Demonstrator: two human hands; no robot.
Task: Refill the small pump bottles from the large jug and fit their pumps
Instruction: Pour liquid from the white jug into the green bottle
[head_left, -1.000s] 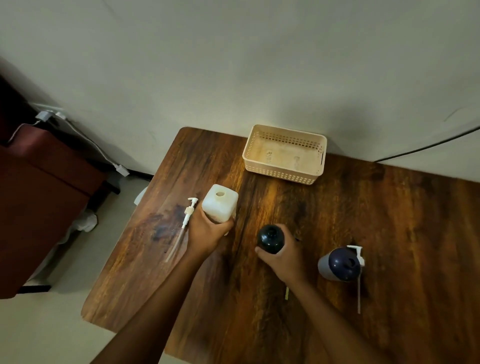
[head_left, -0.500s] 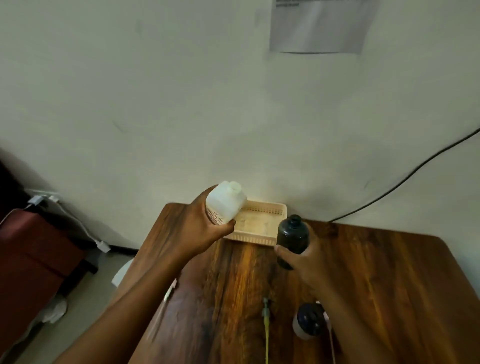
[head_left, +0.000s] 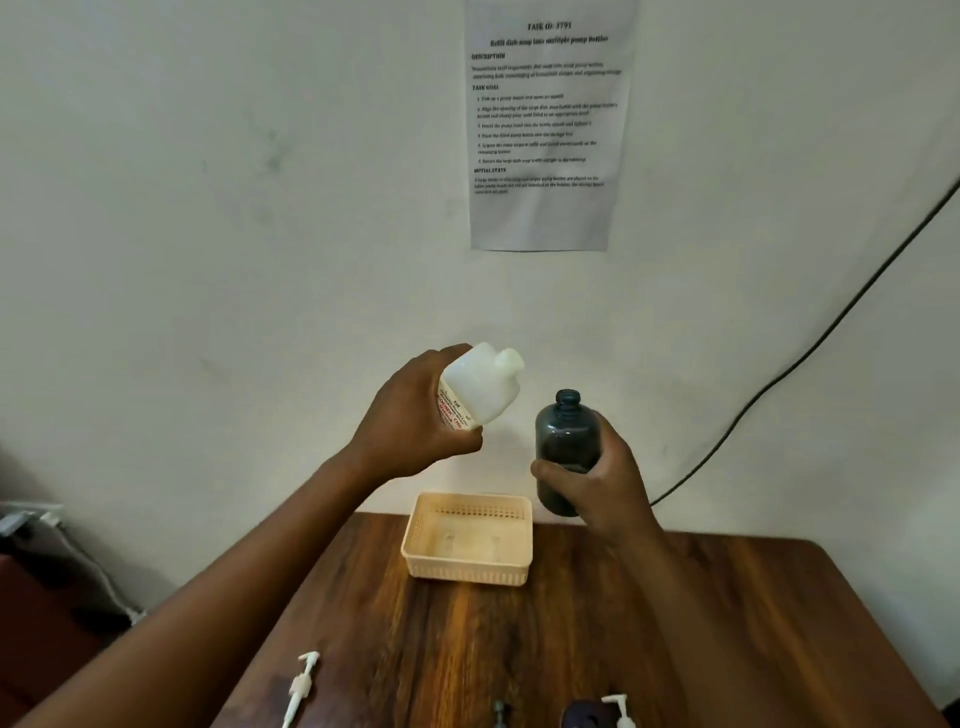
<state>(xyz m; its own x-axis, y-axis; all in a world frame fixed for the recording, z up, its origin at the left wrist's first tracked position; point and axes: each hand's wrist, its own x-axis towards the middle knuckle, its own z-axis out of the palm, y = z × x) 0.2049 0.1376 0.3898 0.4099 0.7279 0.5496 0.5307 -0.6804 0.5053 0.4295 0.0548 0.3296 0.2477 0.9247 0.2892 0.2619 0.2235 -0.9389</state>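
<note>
My left hand grips the white jug in the air, tilted with its open neck pointing up and to the right. My right hand holds a dark small bottle upright beside it, its mouth open and no pump on it. The jug's neck is a little above and left of the bottle's mouth, not touching. A white pump lies on the wooden table at the lower left. Another white pump lies at the bottom edge next to a second dark bottle, mostly cut off.
A beige plastic basket stands at the table's far edge against the wall. A printed sheet is stuck on the wall. A black cable runs down the wall on the right. A third pump head shows at the bottom edge.
Both hands lifted the jug and the dark bottle off the table to chest height. The view tipped upward, so the wall sheet came into sight. The jug now tilts toward the bottle.
</note>
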